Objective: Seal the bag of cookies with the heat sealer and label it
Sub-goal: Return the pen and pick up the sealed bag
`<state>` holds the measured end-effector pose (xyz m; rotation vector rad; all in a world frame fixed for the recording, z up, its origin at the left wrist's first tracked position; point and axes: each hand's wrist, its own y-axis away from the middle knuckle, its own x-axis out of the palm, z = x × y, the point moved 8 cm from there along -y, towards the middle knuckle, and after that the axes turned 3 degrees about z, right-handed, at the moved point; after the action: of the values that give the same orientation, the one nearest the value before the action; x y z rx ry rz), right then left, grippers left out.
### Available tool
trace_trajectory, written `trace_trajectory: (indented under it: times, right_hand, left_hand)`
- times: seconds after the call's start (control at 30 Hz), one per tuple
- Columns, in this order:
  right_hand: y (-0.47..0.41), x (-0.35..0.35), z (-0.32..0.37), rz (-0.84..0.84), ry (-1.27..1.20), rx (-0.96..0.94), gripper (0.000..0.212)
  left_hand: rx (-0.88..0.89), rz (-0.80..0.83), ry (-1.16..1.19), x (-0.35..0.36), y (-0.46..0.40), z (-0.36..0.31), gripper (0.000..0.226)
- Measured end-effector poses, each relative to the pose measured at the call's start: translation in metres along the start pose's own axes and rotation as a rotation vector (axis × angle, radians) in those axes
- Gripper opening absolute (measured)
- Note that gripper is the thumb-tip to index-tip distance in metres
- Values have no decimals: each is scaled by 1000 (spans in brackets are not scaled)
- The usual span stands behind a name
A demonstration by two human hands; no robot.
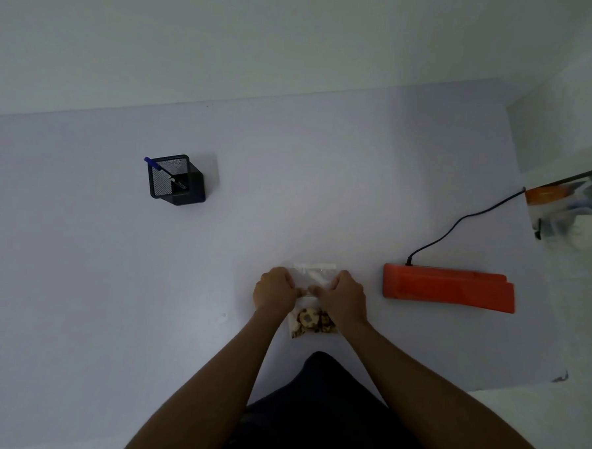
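Note:
A clear plastic bag of cookies [311,323] lies flat on the white table near its front edge, with the cookies at the near end and the open top at the far end. My left hand [274,288] pinches the bag's left side and my right hand [345,295] pinches its right side, fingertips nearly meeting over the middle of the bag. The orange heat sealer [447,290] lies closed on the table to the right of the bag, apart from both hands. A blue pen [153,164] stands in a black mesh holder [175,180] at the far left.
The sealer's black cable [459,222] runs back and right toward the table's right edge. Blurred orange and blue packaging [570,204] sits beyond that edge. The white table [79,281] reaches a wall at the back. My dark-clothed lap shows below the front edge.

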<state>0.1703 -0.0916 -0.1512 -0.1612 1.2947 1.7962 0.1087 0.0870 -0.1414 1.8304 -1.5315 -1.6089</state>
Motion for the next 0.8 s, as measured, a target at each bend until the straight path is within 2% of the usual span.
trace_trajectory:
  times: [0.17, 0.33, 0.47, 0.53, 0.6, 0.7, 0.8]
  right_hand:
    - [-1, -3, -1, 12, -41, -28, 43]
    - [1, -6, -2, 59, -57, -83, 33]
    - [11, -19, -9, 36, -51, -137, 26]
    - [22, -28, -19, -6, -22, -139, 27]
    - [32, -31, -37, -24, 3, -104, 27]
    - [40, -17, -56, 37, -47, -51, 28]
    - [38, -1, -44, 81, -120, -65, 21]
  left_hand:
    - [-52, 71, 68, -3, -7, 1, 24]
    - [-31, 64, 87, -1, -6, 2, 25]
    - [50, 13, 177, -9, 7, 9, 32]
    - [43, 4, 135, -13, 16, 22, 39]
    - [24, 62, 77, -9, 26, 34, 45]
    - [31, 202, 73, 6, 42, 36, 46]
    - [55, 245, 98, 10, 48, 23, 46]
